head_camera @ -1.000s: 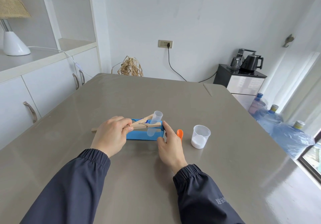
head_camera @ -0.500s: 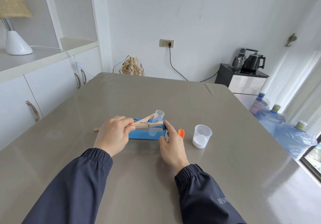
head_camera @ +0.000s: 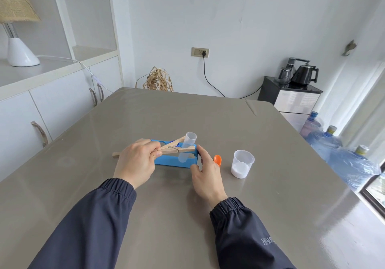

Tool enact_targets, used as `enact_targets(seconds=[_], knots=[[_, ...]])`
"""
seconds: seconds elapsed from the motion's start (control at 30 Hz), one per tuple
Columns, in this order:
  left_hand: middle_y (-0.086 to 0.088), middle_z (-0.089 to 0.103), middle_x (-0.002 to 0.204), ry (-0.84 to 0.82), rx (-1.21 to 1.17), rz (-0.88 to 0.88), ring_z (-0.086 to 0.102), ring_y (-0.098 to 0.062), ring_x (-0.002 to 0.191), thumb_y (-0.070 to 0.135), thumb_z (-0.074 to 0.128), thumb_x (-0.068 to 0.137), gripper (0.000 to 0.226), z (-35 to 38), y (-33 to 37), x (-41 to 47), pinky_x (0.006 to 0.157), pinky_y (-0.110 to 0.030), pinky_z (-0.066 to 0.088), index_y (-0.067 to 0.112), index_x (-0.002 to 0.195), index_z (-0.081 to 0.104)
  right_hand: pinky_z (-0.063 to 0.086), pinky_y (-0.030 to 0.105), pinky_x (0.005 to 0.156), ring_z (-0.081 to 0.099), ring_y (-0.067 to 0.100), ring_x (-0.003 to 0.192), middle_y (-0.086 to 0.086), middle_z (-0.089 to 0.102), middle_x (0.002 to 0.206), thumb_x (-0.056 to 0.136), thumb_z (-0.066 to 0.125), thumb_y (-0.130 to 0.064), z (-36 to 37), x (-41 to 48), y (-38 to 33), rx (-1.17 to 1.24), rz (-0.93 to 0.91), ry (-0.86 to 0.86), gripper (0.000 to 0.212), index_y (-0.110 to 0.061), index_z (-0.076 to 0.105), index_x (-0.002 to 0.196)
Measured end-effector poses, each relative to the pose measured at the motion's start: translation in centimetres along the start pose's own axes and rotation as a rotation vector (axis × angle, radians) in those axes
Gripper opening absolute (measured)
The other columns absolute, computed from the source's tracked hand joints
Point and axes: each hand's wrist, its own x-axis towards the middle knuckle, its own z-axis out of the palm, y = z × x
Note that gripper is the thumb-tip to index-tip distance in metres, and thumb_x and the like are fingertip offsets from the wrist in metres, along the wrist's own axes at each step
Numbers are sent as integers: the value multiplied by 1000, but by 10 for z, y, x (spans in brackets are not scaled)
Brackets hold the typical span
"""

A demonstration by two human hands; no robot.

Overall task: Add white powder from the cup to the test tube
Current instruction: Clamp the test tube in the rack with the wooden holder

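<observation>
A clear test tube (head_camera: 187,145) stands tilted in a blue rack (head_camera: 169,160) on the grey table (head_camera: 260,206). A wooden clamp (head_camera: 177,146) has its jaws around the tube, and my left hand (head_camera: 136,161) is shut on the clamp's handle. My right hand (head_camera: 205,171) rests against the rack's right end, fingers apart. An orange spoon (head_camera: 217,159) lies just right of that hand, partly hidden by it. A clear plastic cup (head_camera: 242,163) with white powder at its bottom stands farther right.
White cabinets (head_camera: 52,101) run along the left with a lamp (head_camera: 18,39) on top. Beyond the table's right edge stand blue water jugs (head_camera: 343,160) and a black cabinet with kettles (head_camera: 298,74).
The two hands, the clamp and the tube have hardly moved. Only the camera view has shifted slightly.
</observation>
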Motion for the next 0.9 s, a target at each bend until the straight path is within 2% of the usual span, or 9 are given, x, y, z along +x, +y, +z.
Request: enact_targets(seconds=[0.07,0.17,0.27,0.37,0.47,0.53,0.67,0.73,0.9], knots=[[11,36,54,-7,-10,4,41,-21,63,10,61,85,19,0,-1,0,49,-26,25,15,68,54,11,49,120,30,-31,97,-7,60,97,82,39,-3,0,-1,0,20,-6,-9,60,-20,41,140],[11,35,54,-9,-2,8,42,-21,64,11,61,86,19,1,-1,1,52,-31,27,15,68,54,-4,47,121,49,-4,109,-11,57,127,80,39,-9,3,-1,1,33,-35,-17,63,-26,40,140],[11,34,54,-9,1,15,41,-21,63,10,60,86,20,1,-1,0,51,-31,27,15,68,54,-7,45,121,46,6,121,-9,54,136,81,39,-6,2,0,1,37,-27,-16,63,-25,39,141],[12,35,54,-10,-1,21,41,-21,63,10,60,86,20,-1,-2,0,50,-30,26,15,68,54,-5,45,121,47,1,115,-6,56,133,83,41,-3,0,-1,-2,34,-27,-2,62,-24,40,141],[11,35,53,-5,1,25,41,-21,63,10,60,86,19,-1,-2,-1,51,-30,25,16,68,55,5,49,120,38,-24,98,-9,56,118,82,41,-2,-1,-2,-2,36,-43,10,63,-26,43,140],[11,35,54,-3,4,27,41,-21,63,10,60,86,19,0,-2,0,50,-30,25,15,68,54,14,52,118,28,-34,93,-11,52,111,82,41,-1,-1,-2,-1,40,-48,16,63,-26,44,140],[9,37,56,-3,6,33,40,-21,63,10,60,86,19,0,-2,0,50,-30,26,15,69,54,10,51,118,35,-27,92,-4,60,120,77,37,-10,0,0,2,57,-44,12,65,-27,44,139],[9,37,57,-3,6,37,41,-21,63,10,60,86,18,0,-1,0,51,-30,27,14,69,55,10,51,118,38,-24,91,-7,59,117,74,35,-13,0,0,2,54,-42,7,66,-27,44,139],[10,35,54,-5,3,37,41,-22,62,9,61,86,19,-1,-1,0,49,-29,26,14,68,54,17,56,116,27,-33,95,-4,62,122,79,39,-5,-1,0,1,48,-52,17,64,-28,44,139]])
